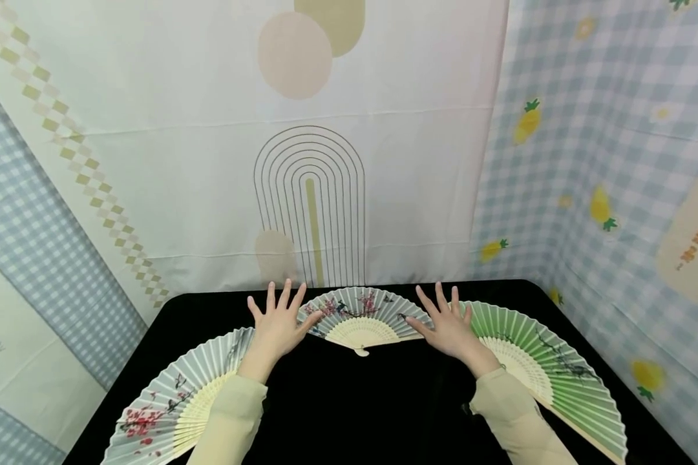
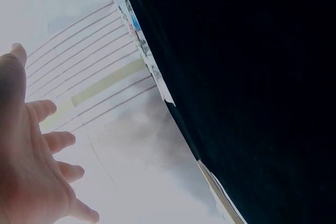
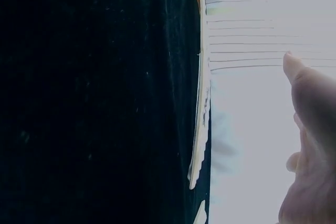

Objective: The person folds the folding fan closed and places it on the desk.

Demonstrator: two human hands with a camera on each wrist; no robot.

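Observation:
My left hand (image 1: 278, 329) is spread with straight fingers and holds nothing. In the head view it lies between a grey-white fan with red blossoms (image 1: 169, 400) and a grey fan with pink blossoms (image 1: 355, 310), overlapping the edges of both. My right hand (image 1: 450, 329), also spread and holding nothing, overlaps the middle fan's right end and a green fan (image 1: 564, 361). All three folding fans are spread out, with pale slatted ribs. Both wrist views show the hands raised above the table, the left hand (image 2: 31, 166) and right hand (image 3: 315, 145) against the pale backdrop.
The fans lie in an arc on a table with a black cloth (image 1: 366, 407). A pale curtain (image 1: 419, 181) with printed arches hangs behind the table. Checked cloth with pineapple prints (image 1: 593, 116) hangs on the right, and more checked cloth (image 1: 35, 213) on the left.

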